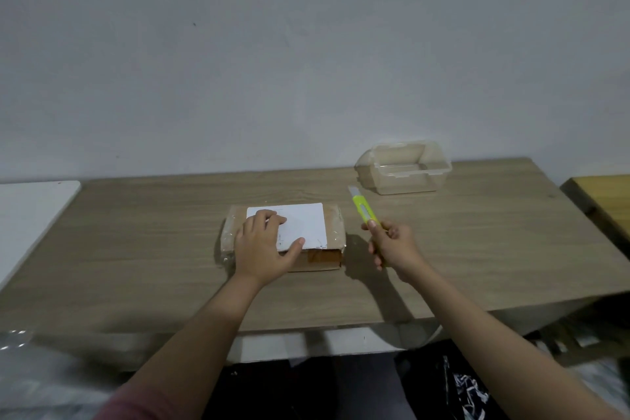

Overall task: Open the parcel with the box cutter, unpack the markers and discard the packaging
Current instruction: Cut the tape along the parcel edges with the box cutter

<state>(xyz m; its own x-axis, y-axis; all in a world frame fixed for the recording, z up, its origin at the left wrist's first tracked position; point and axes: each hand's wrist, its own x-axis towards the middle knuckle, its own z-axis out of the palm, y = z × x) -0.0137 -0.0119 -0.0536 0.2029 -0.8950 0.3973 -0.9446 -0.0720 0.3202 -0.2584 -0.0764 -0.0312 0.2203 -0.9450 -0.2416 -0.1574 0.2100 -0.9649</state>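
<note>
A: What are the hands doing?
B: The left hand [264, 245] lies flat, fingers spread, on the taped brown cardboard parcel [284, 237] with its white label; the right hand [392, 245] grips the yellow-green plastic box cutter [364, 210], raised just right of the parcel.
A: Advice?
B: Probably slice the tape shallowly, away from the pressing hand, sparing the markers inside. The clear plastic tub [404, 169] waits beyond the parcel.

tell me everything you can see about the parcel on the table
The parcel is a flat, rectangular brown cardboard box wrapped in clear, shiny tape or film, still sealed. A white paper label covers most of its top. It lies flat near the middle of the wooden table. The left hand rests on its top left part, fingers on the label. The box cutter is held just to its right, not touching it.
</note>
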